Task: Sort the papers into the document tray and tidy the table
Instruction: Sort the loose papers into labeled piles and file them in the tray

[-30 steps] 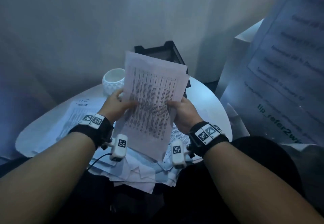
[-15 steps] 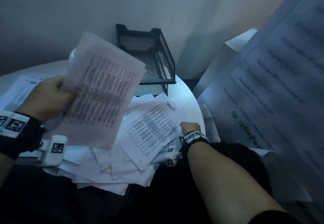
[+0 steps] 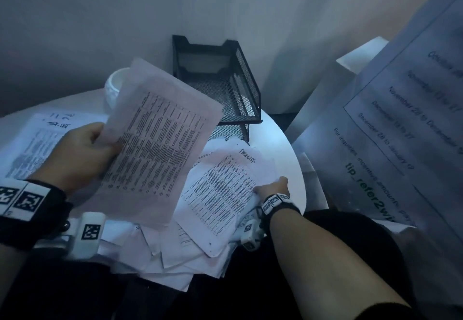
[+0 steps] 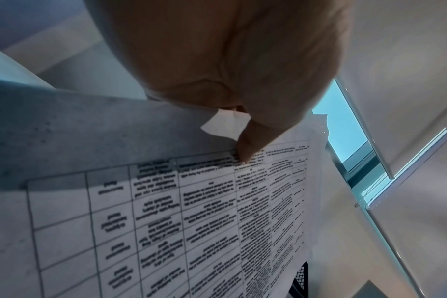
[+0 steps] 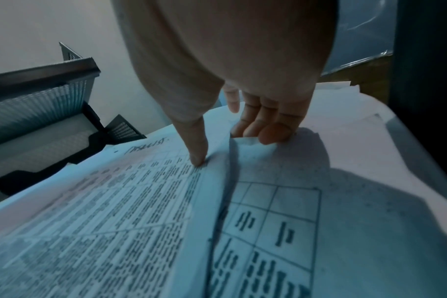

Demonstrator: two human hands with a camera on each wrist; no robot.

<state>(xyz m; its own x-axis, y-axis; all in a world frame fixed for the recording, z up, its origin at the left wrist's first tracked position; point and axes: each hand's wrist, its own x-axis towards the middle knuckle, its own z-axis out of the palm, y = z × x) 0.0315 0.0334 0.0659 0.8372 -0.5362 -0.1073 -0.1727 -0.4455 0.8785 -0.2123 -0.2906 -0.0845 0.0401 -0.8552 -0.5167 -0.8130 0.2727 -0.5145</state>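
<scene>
Your left hand point(image 3: 82, 154) pinches a printed table sheet point(image 3: 160, 144) aloft while your right hand point(image 3: 271, 189) pinches the top sheet's point(image 3: 223, 191) edge on the pile.

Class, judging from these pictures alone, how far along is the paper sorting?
Done: nothing visibly filed; the document tray shows only bare mesh. In hand: the left hand holds a printed sheet aloft, while the right hand takes hold of the top sheet of the loose pile. Left: that pile, the papers at far left, then tidying the table.
</scene>
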